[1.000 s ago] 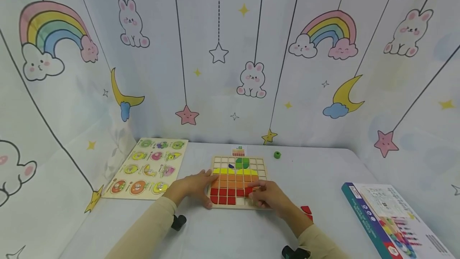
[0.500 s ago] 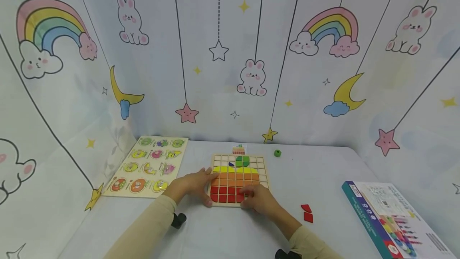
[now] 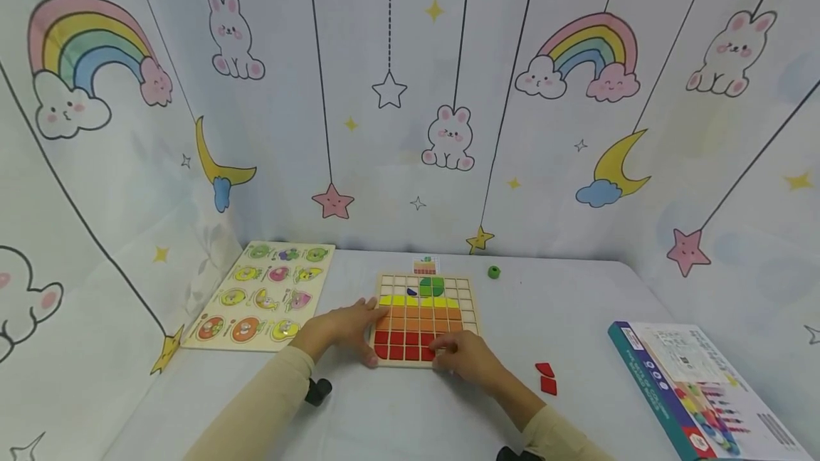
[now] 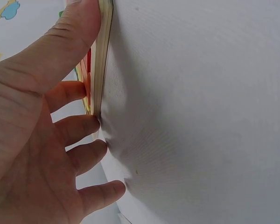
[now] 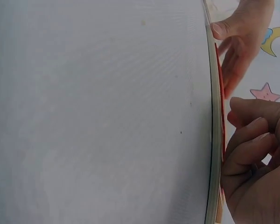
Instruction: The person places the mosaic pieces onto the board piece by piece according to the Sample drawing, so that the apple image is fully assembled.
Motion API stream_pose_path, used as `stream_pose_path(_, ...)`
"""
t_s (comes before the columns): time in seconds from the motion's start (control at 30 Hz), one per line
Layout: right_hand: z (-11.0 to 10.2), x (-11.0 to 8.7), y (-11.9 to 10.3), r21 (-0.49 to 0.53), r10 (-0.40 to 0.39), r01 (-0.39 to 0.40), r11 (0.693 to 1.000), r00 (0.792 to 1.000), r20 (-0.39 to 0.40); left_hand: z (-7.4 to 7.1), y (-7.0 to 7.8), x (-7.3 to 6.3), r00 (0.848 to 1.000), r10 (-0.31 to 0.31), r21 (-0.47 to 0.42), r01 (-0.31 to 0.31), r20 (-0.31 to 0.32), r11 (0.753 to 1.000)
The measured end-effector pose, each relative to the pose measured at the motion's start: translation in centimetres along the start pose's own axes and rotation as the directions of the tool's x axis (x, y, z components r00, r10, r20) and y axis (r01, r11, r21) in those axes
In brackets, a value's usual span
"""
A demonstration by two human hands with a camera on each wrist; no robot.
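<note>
A wooden grid board (image 3: 470, 336) lies on the white table, with rows of red, orange and yellow tiles and a green patch near its top. My left hand (image 3: 346, 329) rests at its left edge, thumb near the front corner; in the left wrist view its fingers (image 4: 81, 156) are spread along the board's side. Over the lower right part of the board, my right hand (image 3: 468, 358) has curled fingers. In the right wrist view a bit of red tile (image 5: 232, 119) shows at its thumb and fingertip, mostly hidden. Right of that hand lie two loose red tiles (image 3: 547, 379).
A fruit picture board (image 3: 263, 297) lies at the left. A small picture card (image 3: 426, 266) sits behind the grid, with a green bead (image 3: 494, 272) to its right. A box (image 3: 705, 390) lies at the right front. A patterned curtain (image 3: 410, 162) hangs behind the table.
My right hand has moved slightly left and toward the board's front. A fourth red tile now shows in the front row. The loose red tiles have come into fuller view; the left hand stays.
</note>
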State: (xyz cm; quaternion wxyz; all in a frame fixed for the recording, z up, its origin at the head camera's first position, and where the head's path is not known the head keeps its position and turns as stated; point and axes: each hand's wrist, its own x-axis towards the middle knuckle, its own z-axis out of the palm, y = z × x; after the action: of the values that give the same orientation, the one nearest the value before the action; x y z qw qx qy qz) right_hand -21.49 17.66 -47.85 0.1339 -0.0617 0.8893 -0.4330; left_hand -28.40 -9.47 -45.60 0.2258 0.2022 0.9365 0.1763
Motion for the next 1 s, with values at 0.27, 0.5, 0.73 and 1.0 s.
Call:
stream_pose_path(0.27, -3.3, -2.7, 1.7, 0.173, 0.042, -0.037, 0.984, 0.999, -0.022, 0.2, 0.3, 0.0, 1.0, 0.007, 0.008, -0.007, 0.005, 1.0)
stream_pose_path(0.5, -9.8, -7.0, 6.4, 0.423, 0.25, -0.153, 0.893, 0.951, -0.183, -0.2, 0.3, -0.3, 1.0, 0.011, 0.025, -0.011, 0.002, 1.0)
stream_pose_path(0.73, -14.0, -10.3, 11.1, 0.565, 0.427, -0.255, 0.785, 0.883, -0.195, -0.2, 0.2, -0.3, 1.0, 0.002, 0.029, -0.002, -0.006, 1.0)
stream_pose_path(1.0, -13.5, -10.9, 12.4, 0.509, 0.464, -0.336, 0.793, 0.874, -0.146, -0.1, 0.3, -0.3, 1.0, 0.004, 0.015, -0.004, -0.002, 1.0)
